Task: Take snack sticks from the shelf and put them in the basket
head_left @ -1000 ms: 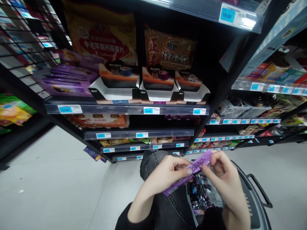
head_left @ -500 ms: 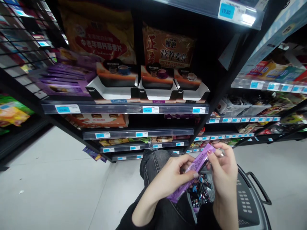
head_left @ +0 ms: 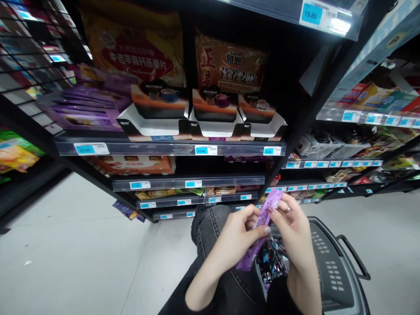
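Note:
A long purple sachet is held upright and tilted between both hands, over my lap. My left hand pinches its middle with thumb and fingers closed. My right hand grips the upper end, fingers closed round it. Just under the hands stands a dark grey shopping basket with several small wrapped packets inside. In front is a black shelf with orange and white display boxes of drink sachets, and purple boxes to their left.
Big bags of cereal stand behind the display boxes. Lower shelves carry more packets and blue price tags. Another shelving unit runs off to the right. A purple packet lies on the pale floor by the shelf foot.
The sachet has swung from nearly level to steeply upright and moved a little left and up. Both hands kept hold of it throughout.

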Demonstrator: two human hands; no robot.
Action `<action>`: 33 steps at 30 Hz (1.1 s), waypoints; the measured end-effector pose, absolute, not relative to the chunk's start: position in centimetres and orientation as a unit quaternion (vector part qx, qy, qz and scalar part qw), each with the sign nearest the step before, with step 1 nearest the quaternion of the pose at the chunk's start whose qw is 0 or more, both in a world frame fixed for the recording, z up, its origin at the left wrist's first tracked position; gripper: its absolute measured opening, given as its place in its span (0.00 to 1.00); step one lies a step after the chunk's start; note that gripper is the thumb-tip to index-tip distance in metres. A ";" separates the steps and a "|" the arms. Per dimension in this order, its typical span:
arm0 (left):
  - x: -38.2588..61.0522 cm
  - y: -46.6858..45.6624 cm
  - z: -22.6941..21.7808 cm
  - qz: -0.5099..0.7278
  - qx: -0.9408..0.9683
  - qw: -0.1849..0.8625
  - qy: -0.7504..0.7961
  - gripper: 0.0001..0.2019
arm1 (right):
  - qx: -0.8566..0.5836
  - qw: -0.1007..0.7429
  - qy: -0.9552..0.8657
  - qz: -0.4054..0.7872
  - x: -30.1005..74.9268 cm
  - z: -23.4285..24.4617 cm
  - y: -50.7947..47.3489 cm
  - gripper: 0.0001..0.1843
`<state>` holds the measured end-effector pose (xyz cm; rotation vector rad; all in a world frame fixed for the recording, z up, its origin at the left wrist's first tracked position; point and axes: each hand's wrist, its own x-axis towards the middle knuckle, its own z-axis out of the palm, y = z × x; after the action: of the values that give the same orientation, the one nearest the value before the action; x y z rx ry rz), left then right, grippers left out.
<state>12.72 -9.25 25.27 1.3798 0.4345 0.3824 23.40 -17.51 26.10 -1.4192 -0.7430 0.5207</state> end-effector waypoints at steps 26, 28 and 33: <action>10.2 -8.5 26.1 0.482 0.670 0.447 0.345 0.07 | -0.701 0.419 -0.572 0.079 19.6 21.7 -18.6 0.16; 10.3 -8.3 26.0 0.482 0.664 0.449 0.353 0.07 | -0.705 0.401 -0.577 0.090 19.7 21.2 -18.8 0.17; 10.5 -7.6 25.6 0.477 0.646 0.469 0.368 0.07 | -0.711 0.400 -0.558 0.153 19.8 20.1 -18.9 0.18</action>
<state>10.53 -7.63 25.55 1.5837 0.9010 1.1684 19.81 -18.88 20.06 -1.7986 -1.4128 0.3864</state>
